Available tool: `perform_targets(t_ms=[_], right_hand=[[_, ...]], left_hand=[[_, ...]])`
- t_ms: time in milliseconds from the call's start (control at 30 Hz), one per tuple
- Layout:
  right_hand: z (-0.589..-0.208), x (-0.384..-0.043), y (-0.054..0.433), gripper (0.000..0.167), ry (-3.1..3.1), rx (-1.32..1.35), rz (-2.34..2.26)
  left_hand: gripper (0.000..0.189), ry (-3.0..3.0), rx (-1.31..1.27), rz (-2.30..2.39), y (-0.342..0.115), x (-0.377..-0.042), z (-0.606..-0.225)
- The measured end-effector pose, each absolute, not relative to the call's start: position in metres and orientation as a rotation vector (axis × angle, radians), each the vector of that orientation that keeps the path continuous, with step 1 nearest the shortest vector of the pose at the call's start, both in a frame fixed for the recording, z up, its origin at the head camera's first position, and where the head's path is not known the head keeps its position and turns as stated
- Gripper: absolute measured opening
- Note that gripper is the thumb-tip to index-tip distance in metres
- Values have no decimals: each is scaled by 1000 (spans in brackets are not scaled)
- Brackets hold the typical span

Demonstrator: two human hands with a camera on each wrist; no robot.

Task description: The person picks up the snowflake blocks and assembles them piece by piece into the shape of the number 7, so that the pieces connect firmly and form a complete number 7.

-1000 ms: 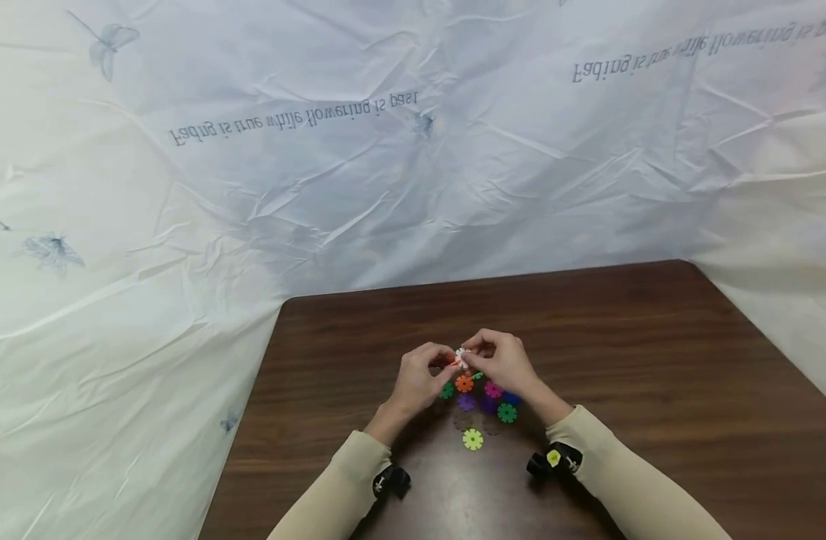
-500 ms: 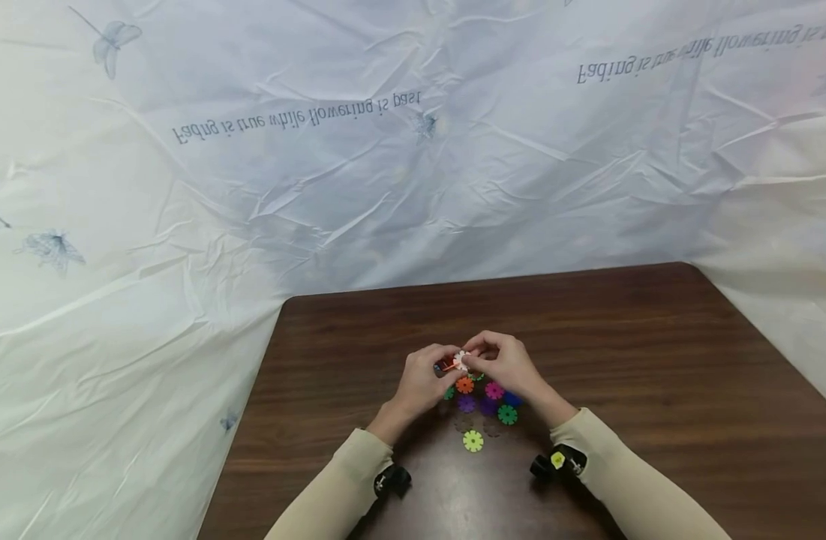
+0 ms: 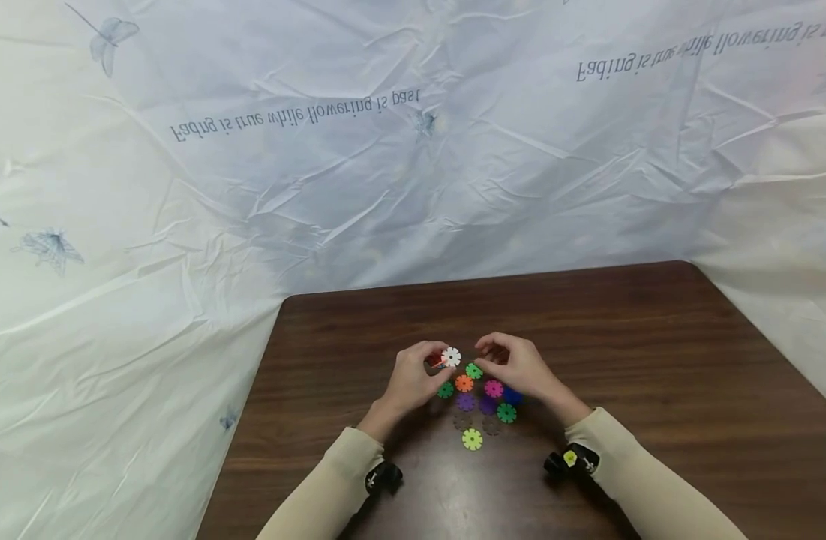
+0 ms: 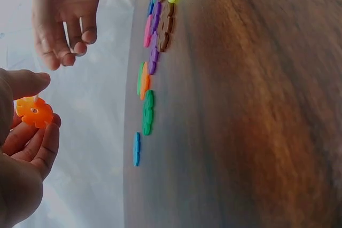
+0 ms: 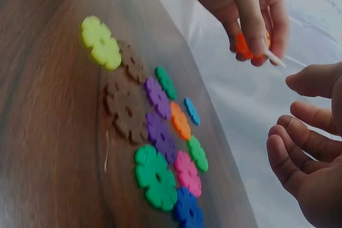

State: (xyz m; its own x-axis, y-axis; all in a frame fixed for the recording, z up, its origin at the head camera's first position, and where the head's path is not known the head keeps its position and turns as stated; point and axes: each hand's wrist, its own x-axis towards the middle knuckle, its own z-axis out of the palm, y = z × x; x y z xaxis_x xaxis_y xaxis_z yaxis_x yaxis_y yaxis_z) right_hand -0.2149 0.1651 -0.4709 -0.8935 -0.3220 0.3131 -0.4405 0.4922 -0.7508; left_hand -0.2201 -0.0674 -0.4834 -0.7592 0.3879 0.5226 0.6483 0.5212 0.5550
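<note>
My left hand [image 3: 413, 379] pinches an orange notched plastic disc [image 4: 43, 116] between thumb and fingers, above the table. A white notched disc [image 3: 455, 352] stands joined to it at an angle; the right wrist view shows it edge-on. My right hand [image 3: 521, 369] hovers to the right, apart from the pair, its fingers loosely bent around nothing. Beneath the hands lie flat discs of the same flower-like shape: light green [image 5: 198, 154], orange [image 5: 180, 120], pink [image 5: 188, 173], dark blue [image 5: 188, 209], and green [image 5: 149, 177].
Nearer my body on the brown wooden table [image 3: 622, 337] are purple [image 5: 157, 98], brown [image 5: 120, 111] and yellow [image 3: 472, 444] discs. A small blue disc [image 4: 137, 149] lies by the left hand. White printed sheeting [image 3: 413, 202] hangs behind the table's far edge.
My right hand has let go of the white disc and drawn back to the right. The left hand has shifted slightly left, carrying the joined white and orange discs.
</note>
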Motion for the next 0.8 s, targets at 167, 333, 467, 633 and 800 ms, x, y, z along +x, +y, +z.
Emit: perform_targets(t_ms=[167, 333, 467, 633, 800], right_hand=[[-478, -216, 170, 29, -2654, 762, 1227], [-483, -216, 174, 34, -2722, 817, 1052], [-484, -213, 178, 35, -2772, 846, 1005], [-487, -212, 185, 35, -2836, 908, 975], [-489, -213, 189, 36, -2874, 978, 852]], left_hand=[[32, -2464, -829, -1107, -69, -220, -484], [41, -2459, -828, -1136, -70, -221, -484], [45, -2429, -843, -1146, -70, -221, -485], [36, -2430, -853, -1153, -71, -221, -486], [35, -2442, -864, -1150, -71, -223, -486]])
